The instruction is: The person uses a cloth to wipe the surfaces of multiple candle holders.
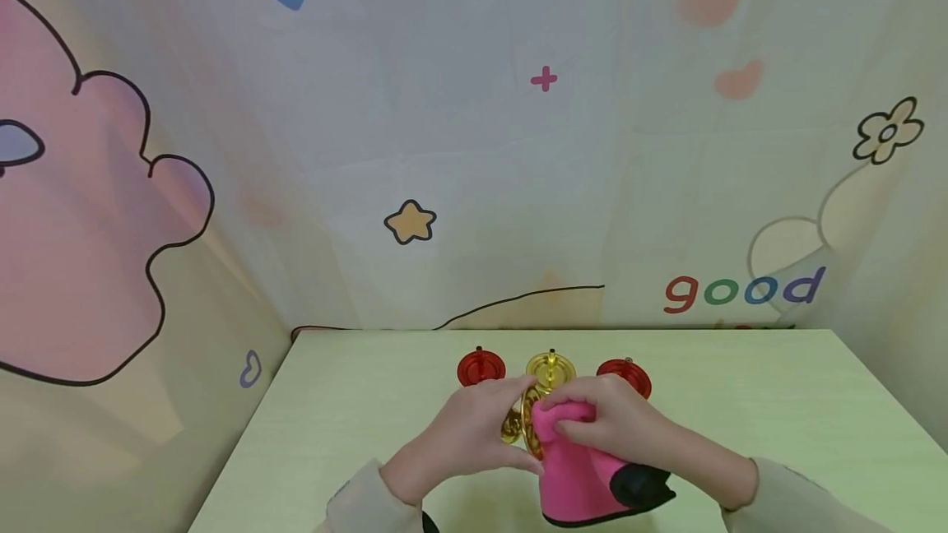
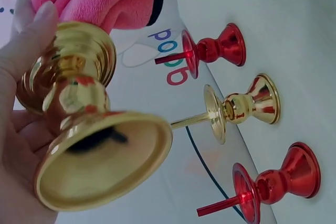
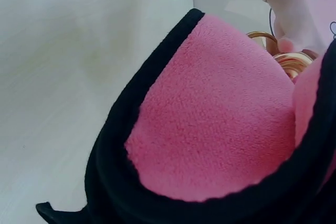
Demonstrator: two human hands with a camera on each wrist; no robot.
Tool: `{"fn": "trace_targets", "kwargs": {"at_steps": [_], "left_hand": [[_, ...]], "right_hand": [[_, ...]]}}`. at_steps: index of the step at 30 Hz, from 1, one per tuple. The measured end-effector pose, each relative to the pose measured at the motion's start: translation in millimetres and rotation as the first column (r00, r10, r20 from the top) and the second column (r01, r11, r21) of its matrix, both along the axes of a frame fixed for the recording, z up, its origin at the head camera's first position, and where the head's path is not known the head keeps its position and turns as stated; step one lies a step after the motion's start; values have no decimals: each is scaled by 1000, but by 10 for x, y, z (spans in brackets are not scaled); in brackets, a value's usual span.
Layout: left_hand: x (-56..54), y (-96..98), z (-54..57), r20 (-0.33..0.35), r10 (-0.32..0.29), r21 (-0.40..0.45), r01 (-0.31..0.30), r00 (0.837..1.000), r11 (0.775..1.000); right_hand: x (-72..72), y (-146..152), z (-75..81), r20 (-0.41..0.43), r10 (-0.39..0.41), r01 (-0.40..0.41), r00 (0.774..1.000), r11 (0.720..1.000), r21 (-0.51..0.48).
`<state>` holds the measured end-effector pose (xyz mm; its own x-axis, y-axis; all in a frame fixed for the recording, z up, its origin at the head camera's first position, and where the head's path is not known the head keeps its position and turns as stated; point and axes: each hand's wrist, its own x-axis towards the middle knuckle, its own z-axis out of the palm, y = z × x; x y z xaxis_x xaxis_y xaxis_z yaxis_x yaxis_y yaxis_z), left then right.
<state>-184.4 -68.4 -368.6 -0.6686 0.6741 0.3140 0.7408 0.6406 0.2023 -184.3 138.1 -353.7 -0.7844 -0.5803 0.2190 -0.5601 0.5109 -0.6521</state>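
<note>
My left hand holds a shiny gold candlestick by its dish end, tilted on its side. Its hollow base faces the left wrist camera. My right hand pinches a plush pink cloth with black edging, bunched over the dish side of the candlestick. Much of the dish is hidden behind the cloth and fingers. In the right wrist view the cloth fills most of the frame, with a sliver of gold dish beyond it.
Behind the hands stand three more candlesticks in a row: a red one at left, a gold one in the middle and another red one at right. All rest on a pale table. A printed curtain hangs behind.
</note>
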Motion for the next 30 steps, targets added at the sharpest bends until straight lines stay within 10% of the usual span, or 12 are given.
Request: {"fn": "trace_targets", "kwargs": {"at_steps": [3, 7, 9, 11, 16, 19, 24, 27, 30], "left_hand": [[9, 26, -42, -236, -23, -8, 22, 971, 1000], [12, 61, -136, -575, -16, 14, 30, 818, 999], [18, 66, -177, -627, -10, 31, 38, 779, 999], [24, 55, -197, -604, -19, 46, 58, 797, 997], [17, -4, -122, -323, -70, 57, 93, 944, 994], [-8, -28, -32, -104, -95, 44, 100, 990, 994], [-12, -18, 4, 17, -96, 22, 96, 995, 995], [12, 13, -52, -192, -88, -3, 89, 978, 996], [38, 35, -126, -428, -71, -12, 73, 901, 997]], "right_hand": [[-11, 1, -2, 80, -17, 19, 997, 1000, -19], [-27, 7, 22, 219, -46, 57, 975, 997, -48], [-23, 11, 31, 242, -51, 64, 969, 997, -45], [-9, 15, 30, 214, -57, 63, 975, 998, -23], [30, 29, 15, 71, -50, 48, 996, 998, 32], [45, 30, 9, -12, 20, -20, 1000, 1000, 14], [51, 1, -9, -45, 66, -67, 997, 998, -17], [40, -9, -18, 47, 2, -1, 999, 1000, -23], [29, -10, -23, 131, -54, 57, 990, 998, -20]]}}
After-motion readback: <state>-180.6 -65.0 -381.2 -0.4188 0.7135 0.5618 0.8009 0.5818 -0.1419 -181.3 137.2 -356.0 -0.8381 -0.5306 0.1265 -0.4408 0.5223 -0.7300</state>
